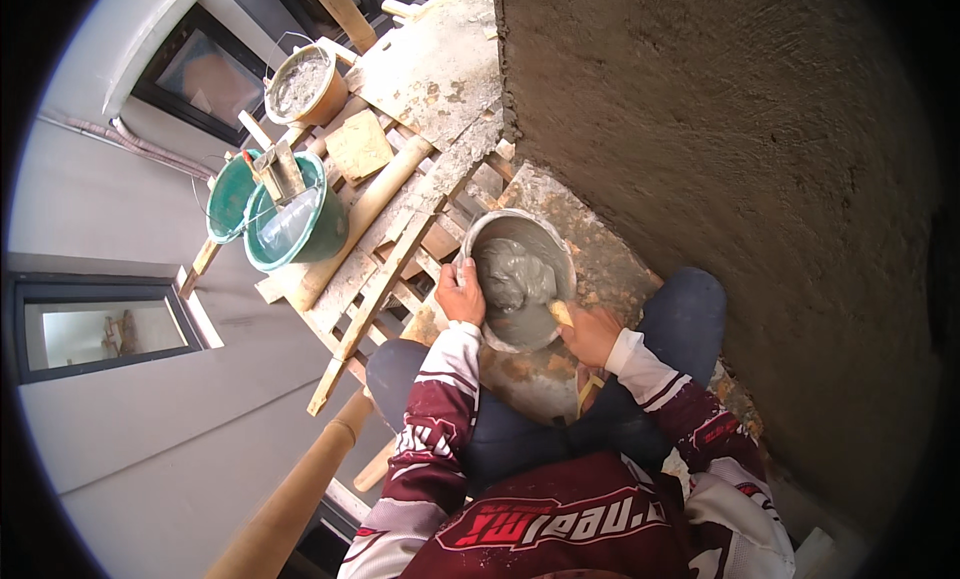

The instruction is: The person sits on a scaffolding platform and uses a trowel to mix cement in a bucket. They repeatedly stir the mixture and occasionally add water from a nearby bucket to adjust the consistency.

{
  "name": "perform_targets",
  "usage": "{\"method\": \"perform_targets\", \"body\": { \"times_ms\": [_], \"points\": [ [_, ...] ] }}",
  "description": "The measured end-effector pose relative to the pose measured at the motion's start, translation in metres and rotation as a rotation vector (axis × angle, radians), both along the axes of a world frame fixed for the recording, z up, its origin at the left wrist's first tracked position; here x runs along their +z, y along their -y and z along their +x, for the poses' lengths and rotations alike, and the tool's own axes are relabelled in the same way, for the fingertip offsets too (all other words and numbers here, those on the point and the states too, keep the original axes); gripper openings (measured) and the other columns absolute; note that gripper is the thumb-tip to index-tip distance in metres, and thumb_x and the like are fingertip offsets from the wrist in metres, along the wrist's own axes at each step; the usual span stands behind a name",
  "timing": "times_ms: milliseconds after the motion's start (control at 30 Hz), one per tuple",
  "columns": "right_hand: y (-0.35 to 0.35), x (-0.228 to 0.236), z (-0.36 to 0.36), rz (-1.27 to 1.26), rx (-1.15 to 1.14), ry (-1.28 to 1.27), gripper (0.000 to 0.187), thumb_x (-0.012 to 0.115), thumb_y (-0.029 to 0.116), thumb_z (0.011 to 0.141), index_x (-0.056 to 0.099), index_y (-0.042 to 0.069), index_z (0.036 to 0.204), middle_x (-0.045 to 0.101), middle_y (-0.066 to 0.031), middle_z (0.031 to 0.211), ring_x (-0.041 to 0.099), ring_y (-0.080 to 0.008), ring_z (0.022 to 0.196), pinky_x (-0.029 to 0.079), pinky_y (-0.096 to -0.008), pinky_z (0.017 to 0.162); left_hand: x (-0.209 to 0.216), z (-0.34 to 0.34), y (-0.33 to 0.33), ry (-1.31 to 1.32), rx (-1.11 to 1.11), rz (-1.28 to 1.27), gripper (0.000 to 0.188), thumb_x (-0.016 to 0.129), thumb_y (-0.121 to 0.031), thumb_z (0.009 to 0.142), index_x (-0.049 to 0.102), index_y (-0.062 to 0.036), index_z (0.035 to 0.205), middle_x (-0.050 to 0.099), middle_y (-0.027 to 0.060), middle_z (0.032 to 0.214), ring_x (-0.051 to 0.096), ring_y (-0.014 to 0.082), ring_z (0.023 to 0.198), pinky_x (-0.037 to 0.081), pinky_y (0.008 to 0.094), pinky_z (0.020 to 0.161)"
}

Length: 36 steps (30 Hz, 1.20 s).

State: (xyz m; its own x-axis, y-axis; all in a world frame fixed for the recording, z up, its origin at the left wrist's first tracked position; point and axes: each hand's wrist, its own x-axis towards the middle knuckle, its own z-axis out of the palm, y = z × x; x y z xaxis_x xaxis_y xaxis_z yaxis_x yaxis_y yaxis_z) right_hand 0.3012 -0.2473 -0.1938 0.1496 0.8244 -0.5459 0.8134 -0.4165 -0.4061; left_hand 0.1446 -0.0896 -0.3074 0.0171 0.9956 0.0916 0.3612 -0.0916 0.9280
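A round grey bucket (542, 231) stands between my knees with smooth wet grey cement mix (515, 279) inside. My left hand (461, 294) grips the bucket's left rim, fingers over the edge. At the bucket's right side, my right hand (592, 337) is closed round a short tool with a pale yellowish handle (562, 315). The tool's far end is hidden in the mix, so its kind does not show. A yellow-edged piece (590, 391) lies below my right wrist, partly covered.
A freshly plastered brown-grey wall (720, 119) rises close on the right. Left, rough planks (400, 244) form a gapped platform. On it are a green bucket (335, 234) with a trowel (280, 174) across it, another green bucket (228, 199), and an orange bucket (325, 104) of mortar. A bamboo pole (300, 484) slants at lower left.
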Motion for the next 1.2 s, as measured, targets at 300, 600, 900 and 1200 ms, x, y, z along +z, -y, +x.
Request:
{"method": "perform_targets", "body": {
  "times_ms": [300,600,900,1200],
  "points": [
    [-0.04,-0.087,-0.01,-0.001,0.12,0.307,0.035,0.048,0.012,0.087,0.047,-0.006,0.116,0.064,-0.0245,0.099,0.068,-0.033,0.082,0.054,-0.0419,0.068,0.016,0.006,0.002,-0.005,-0.119,0.129,0.032,0.065,-0.02,0.087,0.049,0.0015,0.07,0.048,0.0123,0.056,0.039,0.0146,0.052,0.038,0.0326,0.05],
    [-0.042,-0.081,-0.012,-0.296,-0.306,-0.501,0.045,0.061,0.012,0.077,0.048,-0.004,0.117,0.063,-0.0174,0.073,0.063,-0.0226,0.056,0.049,-0.0355,0.044,0.008,-0.003,0.0,0.002,-0.093,0.079,0.028,0.064,-0.017,0.087,0.048,0.0011,0.072,0.051,0.0171,0.059,0.046,0.0273,0.052,0.04,0.0364,0.053],
    [-0.029,-0.057,-0.038,-0.189,-0.211,-0.617,0.055,0.06,0.009,0.075,0.041,-0.008,0.124,0.061,-0.016,0.07,0.062,-0.0238,0.054,0.049,-0.0378,0.047,0.015,-0.005,-0.001,-0.028,-0.159,0.061,0.029,0.064,-0.015,0.087,0.045,0.0001,0.07,0.048,0.0162,0.058,0.041,0.0246,0.051,0.039,0.0353,0.052],
    [-0.015,-0.034,-0.008,0.019,0.557,0.276,0.052,0.048,0.015,0.085,0.042,0.002,0.135,0.068,-0.0168,0.087,0.068,-0.0301,0.077,0.054,-0.0403,0.064,-0.01,-0.01,-0.011,0.006,-0.096,-0.007,0.034,0.064,-0.019,0.088,0.044,-0.0007,0.067,0.042,0.0081,0.056,0.035,0.013,0.055,0.035,0.0314,0.05]
  ]
}}
